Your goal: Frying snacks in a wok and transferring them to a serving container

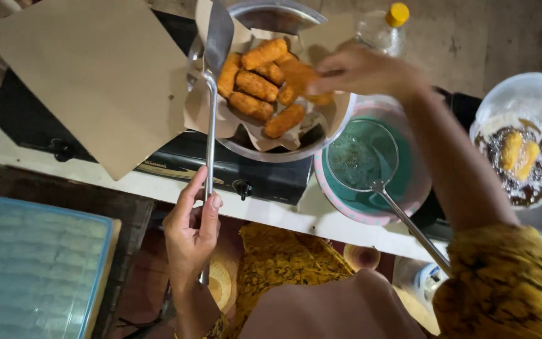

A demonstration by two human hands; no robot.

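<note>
Two hands work: left hand [191,233] grips spatula [212,94], right hand [362,72] apparently pinches a fritter [301,76] over paper-lined bowl [271,152].

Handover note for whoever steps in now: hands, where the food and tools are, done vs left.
Left hand: wrapped round the handle of the metal spatula, whose blade rests against the rim of the paper-lined bowl.
Right hand: over that bowl, fingers on a fried stick.
Done: about eight golden fried sticks are piled in the bowl on brown paper.
Left: two pieces sit in dark oil in the pan on the right.
The wire skimmer rests in the teal basin. A spare brown paper sheet lies on the stove.
</note>
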